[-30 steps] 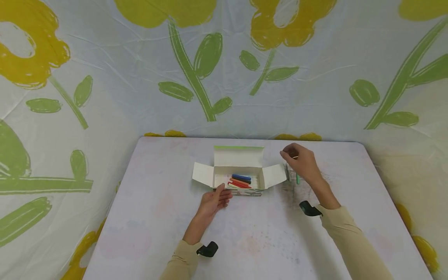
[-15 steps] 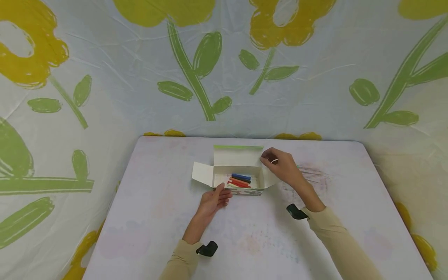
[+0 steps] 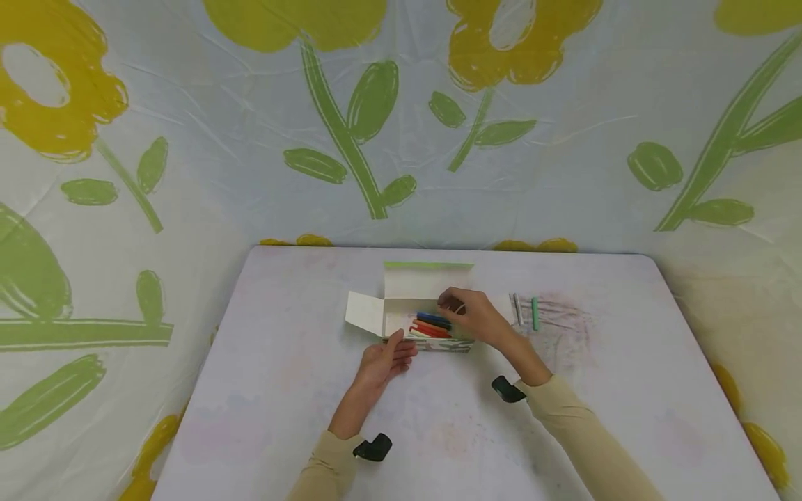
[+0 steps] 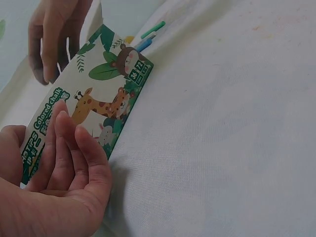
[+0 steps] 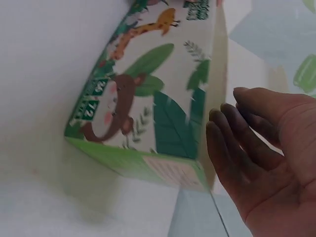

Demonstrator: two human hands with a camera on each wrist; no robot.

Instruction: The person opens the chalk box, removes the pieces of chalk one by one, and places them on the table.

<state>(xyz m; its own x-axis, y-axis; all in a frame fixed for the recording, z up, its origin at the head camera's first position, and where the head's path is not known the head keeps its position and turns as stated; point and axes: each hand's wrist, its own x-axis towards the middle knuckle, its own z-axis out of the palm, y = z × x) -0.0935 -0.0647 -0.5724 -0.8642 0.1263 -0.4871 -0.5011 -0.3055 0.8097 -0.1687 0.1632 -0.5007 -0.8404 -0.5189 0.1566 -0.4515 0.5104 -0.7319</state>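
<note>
The left hand (image 3: 378, 362), fingers relaxed, touches the box (image 4: 111, 81) at seven o'clock, likely steadying it; the right hand (image 3: 479, 314) hangs at two o'clock, fingers curved, holding I can't tell what, if anything.

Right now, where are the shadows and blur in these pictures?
Head view: soft shadow beside the right sleeve, chalks lack crisp detail; left wrist: dim overall, shadow on the table near the box; right wrist: end label too blurred to read, soft shadow beside the box.
</note>
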